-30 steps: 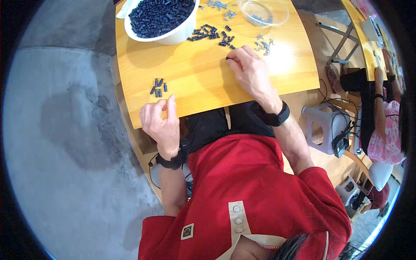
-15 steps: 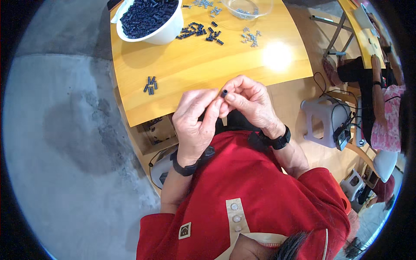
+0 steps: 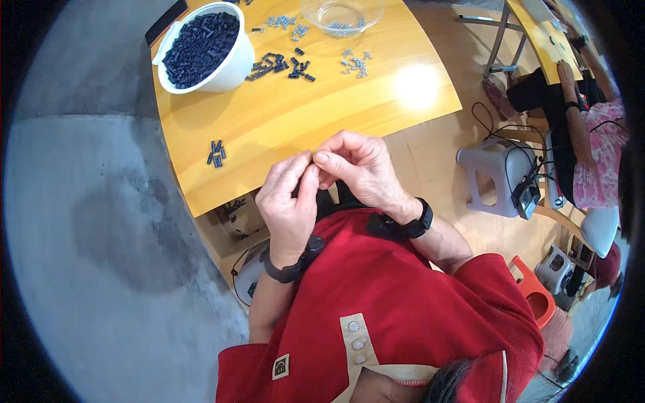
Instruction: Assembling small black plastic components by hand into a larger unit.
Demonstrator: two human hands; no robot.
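Just beyond the near edge of the yellow wooden table (image 3: 322,111), my left hand (image 3: 287,195) and my right hand (image 3: 359,168) meet with their fingertips pinched together. Both are closed around a small black tube, whose open end showed between the fingers a moment earlier; the fingers now hide it. To the left of my hands, a small group of black tubes (image 3: 216,154) lies on the tabletop. Farther back, more loose black tubes (image 3: 270,64) are scattered beside a white bucket (image 3: 233,79) heaped with similar black pieces.
Small silvery metal pieces (image 3: 356,64) lie in clusters near a clear plastic bowl (image 3: 374,20) at the back. Under the table is a box (image 3: 250,225) with dark parts. On the right, another person (image 3: 598,148) sits at a second table, near a grey plastic stool (image 3: 494,174) draped with cables.
My fingers have closed over the tube, covering its visible end, and my right thumb and fingertips have shifted against the left ones. The whole view has swung slightly.
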